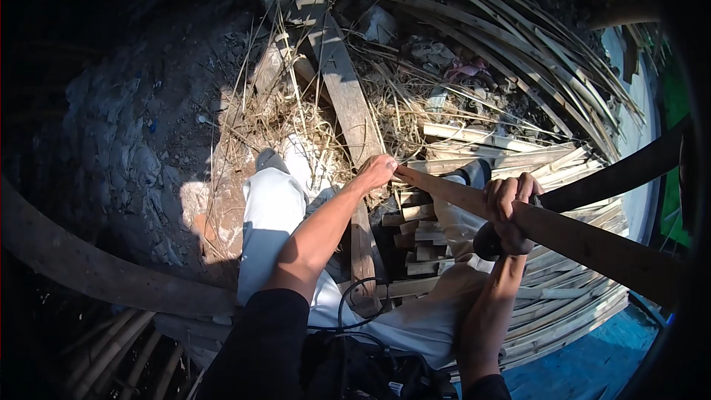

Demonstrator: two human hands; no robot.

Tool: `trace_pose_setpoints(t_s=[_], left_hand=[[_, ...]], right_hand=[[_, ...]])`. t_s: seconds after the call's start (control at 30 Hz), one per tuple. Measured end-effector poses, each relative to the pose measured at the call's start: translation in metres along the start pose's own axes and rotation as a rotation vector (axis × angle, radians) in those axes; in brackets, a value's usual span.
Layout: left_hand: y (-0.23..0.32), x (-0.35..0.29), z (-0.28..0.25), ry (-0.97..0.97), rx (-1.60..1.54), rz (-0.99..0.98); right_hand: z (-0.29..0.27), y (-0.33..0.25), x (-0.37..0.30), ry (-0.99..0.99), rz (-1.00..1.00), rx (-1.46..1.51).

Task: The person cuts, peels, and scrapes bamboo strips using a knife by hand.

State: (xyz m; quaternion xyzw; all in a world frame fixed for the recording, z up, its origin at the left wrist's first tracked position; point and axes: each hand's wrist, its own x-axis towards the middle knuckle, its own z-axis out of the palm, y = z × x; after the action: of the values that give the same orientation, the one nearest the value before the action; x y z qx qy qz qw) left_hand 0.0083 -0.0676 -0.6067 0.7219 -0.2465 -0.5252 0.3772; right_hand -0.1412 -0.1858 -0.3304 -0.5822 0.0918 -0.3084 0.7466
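Observation:
My left hand (378, 172) is closed round the narrow end of a long split bamboo strip (592, 241). The strip slants from there down to the right, past the frame's dark rim. Farther along it, my right hand (511, 211) is closed, its fingers curled over the strip. A dark rounded knob (486, 242) shows beside the right palm; it looks like a handle's end, but the rest is hidden by the hand. Behind the right hand, a dark curved bar (629, 174) rises to the right. Whether it touches the hand I cannot tell.
Split bamboo strips (570, 281) lie piled under and right of my legs. Longer strips (511, 30) fan out at the far right. A wooden plank (344, 92) lies ahead among dry straw and rubble. A thick beam (111, 263) crosses at left; blue sheeting (592, 359) shows lower right.

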Motion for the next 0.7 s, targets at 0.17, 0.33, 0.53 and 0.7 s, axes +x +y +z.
trace_pose_setpoints(t_s=[0.17,0.33,0.53,0.7], left_hand=[[0.035,-0.015,-0.015,-0.109,0.576,0.263],[0.039,-0.034,0.001,0.086,0.378,0.088],[-0.019,-0.003,0.039,0.284,-0.082,-0.076],[-0.023,0.013,0.059,0.41,-0.06,-0.149]], right_hand=[[-0.004,0.001,-0.001,0.021,-0.018,0.079],[0.001,0.003,0.003,0.041,-0.036,-0.026],[0.013,0.006,0.001,0.035,-0.007,0.053],[-0.002,0.006,0.001,-0.007,-0.05,0.005]])
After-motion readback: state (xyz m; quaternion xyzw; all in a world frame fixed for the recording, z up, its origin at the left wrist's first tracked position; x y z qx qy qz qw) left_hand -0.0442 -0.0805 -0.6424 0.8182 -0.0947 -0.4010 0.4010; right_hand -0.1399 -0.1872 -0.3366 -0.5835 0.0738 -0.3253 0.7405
